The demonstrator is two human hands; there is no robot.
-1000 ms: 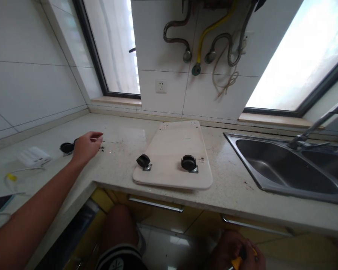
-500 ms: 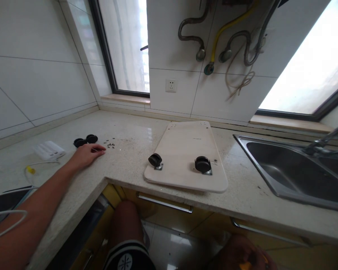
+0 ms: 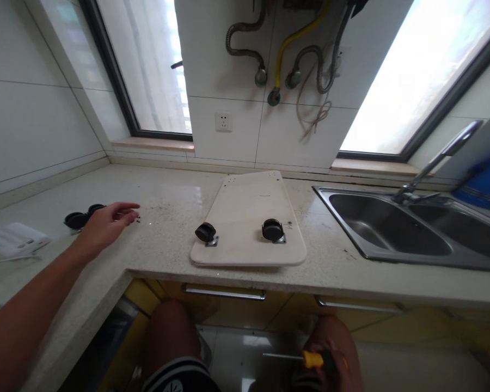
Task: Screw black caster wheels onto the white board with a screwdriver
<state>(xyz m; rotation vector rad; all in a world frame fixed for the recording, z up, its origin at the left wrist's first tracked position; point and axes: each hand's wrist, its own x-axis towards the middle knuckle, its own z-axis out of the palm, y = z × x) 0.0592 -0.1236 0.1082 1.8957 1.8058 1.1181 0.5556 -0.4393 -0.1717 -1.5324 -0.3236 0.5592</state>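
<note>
My left hand (image 3: 108, 224) reaches over the countertop at the left, fingers stretched out and apart. Its fingertips are above small dark screws (image 3: 138, 219), most of which it hides. Two loose black caster wheels (image 3: 77, 220) lie just behind it, partly covered. Low in the picture, in front of my knee, my right hand (image 3: 335, 366) is closed around a screwdriver (image 3: 312, 359) with a yellow and black handle, its shaft pointing left. A pale board (image 3: 245, 212) lies on the counter, bearing a left caster (image 3: 206, 232) and a right caster (image 3: 273, 231) near its front edge.
A steel double sink (image 3: 365, 257) with a faucet (image 3: 436, 163) is at the right. A white power strip (image 3: 16, 239) lies at far left. The counter's front edge (image 3: 237, 280) runs above yellow drawers with metal handles (image 3: 224, 293).
The view has turned right, so the scene sits further left. My left hand has moved forward over the screws, its fingers extending. The screwdriver in my right hand has come clearly into view.
</note>
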